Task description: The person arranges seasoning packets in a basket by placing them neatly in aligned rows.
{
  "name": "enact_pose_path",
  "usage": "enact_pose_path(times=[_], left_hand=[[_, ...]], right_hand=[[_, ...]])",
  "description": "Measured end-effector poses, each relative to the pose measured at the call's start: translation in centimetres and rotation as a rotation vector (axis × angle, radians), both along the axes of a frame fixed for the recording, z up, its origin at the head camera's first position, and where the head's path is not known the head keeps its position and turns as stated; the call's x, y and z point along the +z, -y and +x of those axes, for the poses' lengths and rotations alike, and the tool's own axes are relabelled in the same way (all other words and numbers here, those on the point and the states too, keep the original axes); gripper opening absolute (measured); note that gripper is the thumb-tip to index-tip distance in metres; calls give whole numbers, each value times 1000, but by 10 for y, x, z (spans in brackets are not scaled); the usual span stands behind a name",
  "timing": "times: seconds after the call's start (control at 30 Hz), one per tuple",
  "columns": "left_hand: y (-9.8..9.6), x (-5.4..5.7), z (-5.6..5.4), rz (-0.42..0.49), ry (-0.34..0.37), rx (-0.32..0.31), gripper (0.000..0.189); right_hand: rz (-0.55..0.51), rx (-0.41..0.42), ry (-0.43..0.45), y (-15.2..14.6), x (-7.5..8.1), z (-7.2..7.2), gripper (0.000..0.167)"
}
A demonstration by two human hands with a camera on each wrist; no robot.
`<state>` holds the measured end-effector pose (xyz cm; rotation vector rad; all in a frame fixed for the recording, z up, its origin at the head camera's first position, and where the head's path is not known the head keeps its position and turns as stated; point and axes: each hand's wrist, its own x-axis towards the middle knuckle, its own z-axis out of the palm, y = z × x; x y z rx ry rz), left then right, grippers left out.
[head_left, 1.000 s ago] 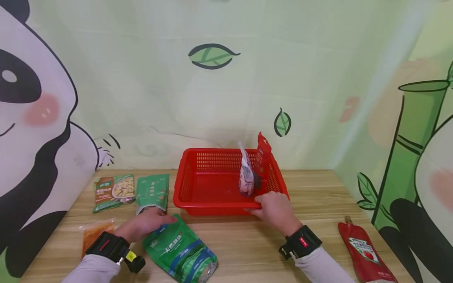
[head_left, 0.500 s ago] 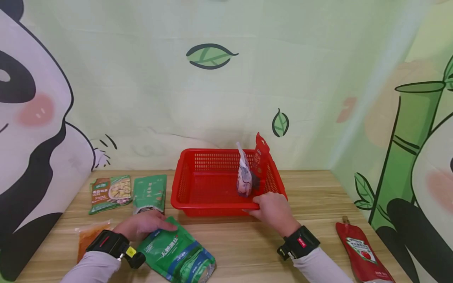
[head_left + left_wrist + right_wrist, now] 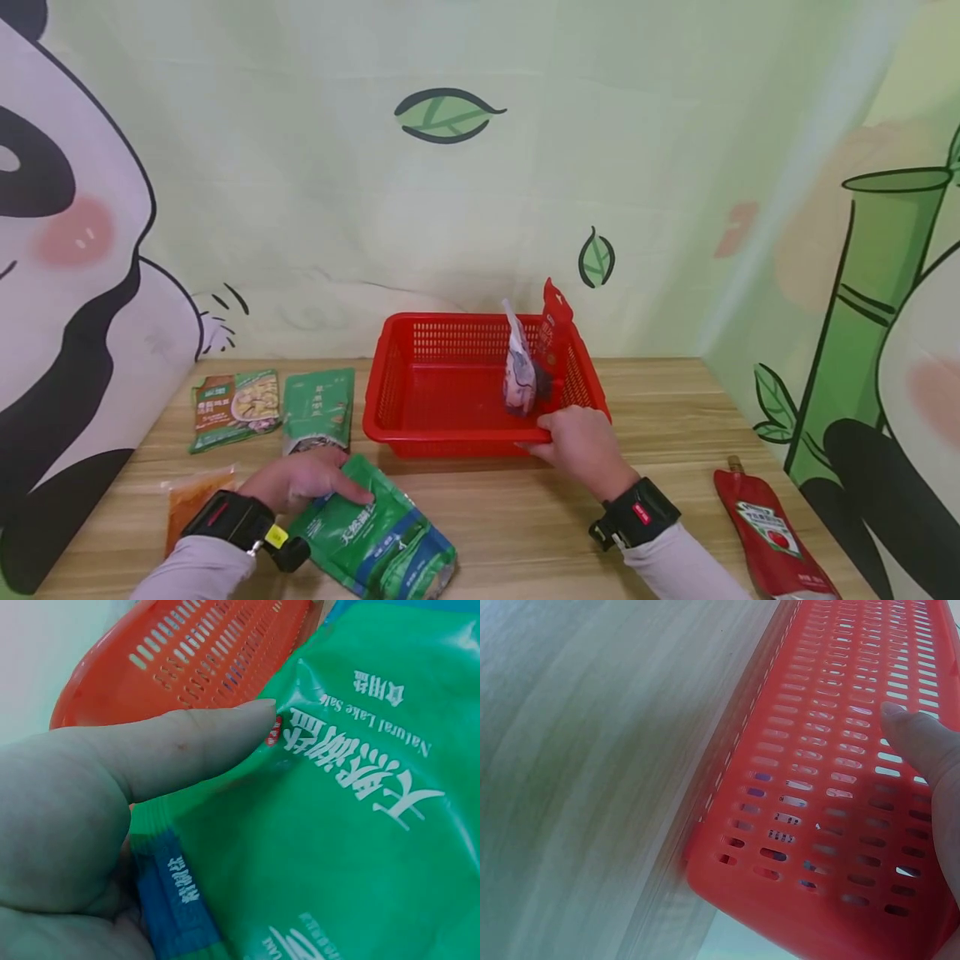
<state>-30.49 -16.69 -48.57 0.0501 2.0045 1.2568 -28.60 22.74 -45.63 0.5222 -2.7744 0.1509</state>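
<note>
Before a panda-printed backdrop [image 3: 480, 200] and over a wooden table [image 3: 540, 542], the head view shows the left hand [image 3: 303, 479] pinching one end of a green pouch [image 3: 386, 533], just in front of the red basket [image 3: 450, 435], whose near rim the right hand [image 3: 585, 446] grips. In the left wrist view, the thumb presses the pouch's lettered face. In the right wrist view, the other thumb lies against the basket's slotted wall.

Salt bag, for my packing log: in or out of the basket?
Out: the left hand grips the salt bag in front of the basket.
</note>
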Motion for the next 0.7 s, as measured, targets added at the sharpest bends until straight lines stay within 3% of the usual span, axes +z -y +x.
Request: enact_pose_path(times=[0.1,0.27,0.43,0.7], left_hand=[[-3,3,4,-4,10,29,39],[-9,4,9,-42,-37,46,41],[-14,7,13,-102,-167,1,39],[-26,29,27,-186,-360,-82,22]], right_hand=[[3,-3,0,0,0,0,30],[6,-7,2,1,-1,-1,31],[-4,-9,15,1,-1,-1,31],[-18,-20,36,1,0,-1,30]])
